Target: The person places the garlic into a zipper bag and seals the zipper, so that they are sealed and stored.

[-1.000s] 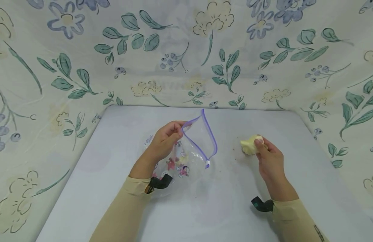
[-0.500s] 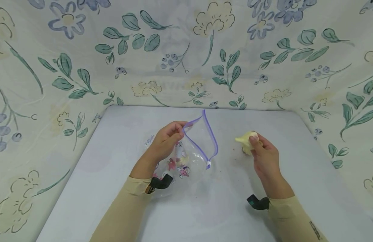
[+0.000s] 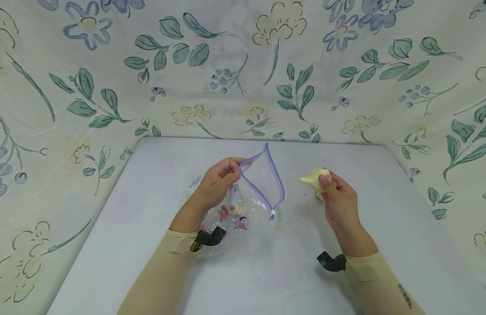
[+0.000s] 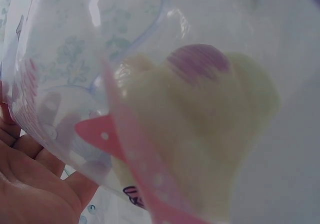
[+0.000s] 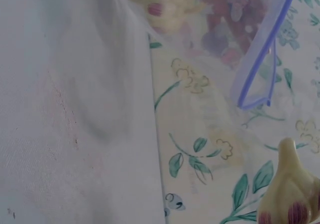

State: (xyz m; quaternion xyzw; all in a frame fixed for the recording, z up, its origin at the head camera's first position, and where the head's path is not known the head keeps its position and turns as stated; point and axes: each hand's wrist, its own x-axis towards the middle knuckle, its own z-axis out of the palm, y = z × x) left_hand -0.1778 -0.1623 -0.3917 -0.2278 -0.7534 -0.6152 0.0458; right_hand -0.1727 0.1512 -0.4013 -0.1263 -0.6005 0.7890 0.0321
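Over the worktop, L of ctr & twd far edge, L hand has thumb & fingers pinching rim of clear zip bag, mouth spread wide; a pale bulb shows inside. R of the mouth, well in from R edge, R hand pinches garlic bulb, stem twd bag, not touching. Step prob. = bringing bulb to bag; next move calls for lining it up w/ mouth, rim kept apart.
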